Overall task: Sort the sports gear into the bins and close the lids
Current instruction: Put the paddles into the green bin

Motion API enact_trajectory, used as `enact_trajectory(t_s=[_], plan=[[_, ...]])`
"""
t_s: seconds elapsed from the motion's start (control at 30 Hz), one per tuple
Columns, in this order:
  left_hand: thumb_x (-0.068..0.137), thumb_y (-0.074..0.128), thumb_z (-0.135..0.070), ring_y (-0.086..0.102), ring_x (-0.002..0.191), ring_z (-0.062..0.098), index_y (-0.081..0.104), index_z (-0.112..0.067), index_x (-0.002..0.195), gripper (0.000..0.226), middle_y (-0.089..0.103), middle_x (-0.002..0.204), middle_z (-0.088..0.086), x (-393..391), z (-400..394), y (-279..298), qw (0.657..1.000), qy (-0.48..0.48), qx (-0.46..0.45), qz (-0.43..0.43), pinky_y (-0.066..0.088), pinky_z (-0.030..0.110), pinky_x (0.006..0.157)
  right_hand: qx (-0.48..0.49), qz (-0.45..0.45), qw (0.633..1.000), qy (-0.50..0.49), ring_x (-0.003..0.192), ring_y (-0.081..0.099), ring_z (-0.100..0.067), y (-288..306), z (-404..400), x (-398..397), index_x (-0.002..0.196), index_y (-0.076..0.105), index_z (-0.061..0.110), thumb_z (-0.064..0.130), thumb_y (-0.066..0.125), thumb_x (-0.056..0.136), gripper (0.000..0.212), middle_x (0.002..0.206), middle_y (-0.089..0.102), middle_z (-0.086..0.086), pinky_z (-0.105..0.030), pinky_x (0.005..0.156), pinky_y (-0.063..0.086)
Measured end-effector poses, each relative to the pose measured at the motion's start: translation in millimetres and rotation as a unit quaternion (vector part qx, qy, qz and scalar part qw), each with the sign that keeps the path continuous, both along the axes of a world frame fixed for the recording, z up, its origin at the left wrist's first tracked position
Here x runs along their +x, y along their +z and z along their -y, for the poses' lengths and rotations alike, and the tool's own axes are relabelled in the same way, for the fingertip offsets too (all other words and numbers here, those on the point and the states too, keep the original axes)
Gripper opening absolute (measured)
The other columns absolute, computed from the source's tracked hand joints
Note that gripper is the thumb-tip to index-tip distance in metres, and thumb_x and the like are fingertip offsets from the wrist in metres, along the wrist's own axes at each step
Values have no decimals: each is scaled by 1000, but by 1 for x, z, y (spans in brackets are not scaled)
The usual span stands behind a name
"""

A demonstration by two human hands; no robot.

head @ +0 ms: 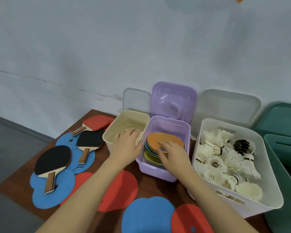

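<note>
The left hand (127, 142) rests with relaxed fingers on the rim between the cream bin (123, 130) and the purple bin (158, 170). The right hand (172, 153) presses extended fingers onto the stack of coloured discs (160, 140) inside the purple bin. The purple lid (174, 98) stands upright. Paddles (53, 159) lie on the counter (151, 187) to the left.

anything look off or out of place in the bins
One thing: a single dark-feathered shuttlecock sits among the white ones in the white bin. The stack of discs in the purple bin is fanned and tilted, not flat. Nothing looks spilled or broken.
</note>
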State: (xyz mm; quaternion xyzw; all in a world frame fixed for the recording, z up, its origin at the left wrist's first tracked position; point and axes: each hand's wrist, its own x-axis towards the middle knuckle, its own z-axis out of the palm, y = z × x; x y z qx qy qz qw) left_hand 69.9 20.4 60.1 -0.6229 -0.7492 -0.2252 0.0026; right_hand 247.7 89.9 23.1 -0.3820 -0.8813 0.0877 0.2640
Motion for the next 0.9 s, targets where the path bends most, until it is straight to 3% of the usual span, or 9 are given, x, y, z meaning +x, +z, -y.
enact_trajectory(t_s=[0.13,0.37,0.5,0.63,0.8,0.9], plan=[[86,43,-35,52,116,26,55,-16,128,48,56,129,3,-58,4,-12,999,29,7,-10,34,40,92,-18,8,999,25,87,59,-26,-3,-3,-56,115,62,20,48,32,89,49,93,65,1,-40,69,47],[91,45,-33,45,123,25,50,-18,132,44,50,135,2,-190,11,-40,1000,17,-25,6,30,40,99,-28,-9,1000,0,97,61,-29,-18,12,-182,119,63,17,49,33,86,55,107,67,-3,-41,80,49],[93,48,-31,41,125,25,47,-17,134,44,47,137,3,-274,33,-69,996,2,-80,24,30,41,101,-23,-5,1000,-4,87,62,-28,-36,32,-254,114,64,16,41,38,88,45,99,66,-2,-39,71,51],[95,44,-34,37,129,24,42,-22,138,45,40,143,2,-345,65,-102,989,10,-150,11,29,39,103,-55,-9,998,22,86,62,-22,-60,60,-316,115,64,15,35,41,90,40,105,64,0,-37,67,51],[96,40,-42,16,139,30,26,-28,145,54,16,155,5,-395,96,-141,964,11,-266,-1,20,44,111,-120,85,988,41,87,63,-25,-104,98,-371,113,65,17,40,35,88,45,104,64,-1,-34,69,44],[95,38,-47,8,141,33,14,-32,148,60,2,157,6,-412,109,-163,945,15,-325,12,16,46,113,-164,146,975,41,103,59,-32,-127,119,-391,126,56,19,50,33,86,56,123,57,-8,-42,82,45]])
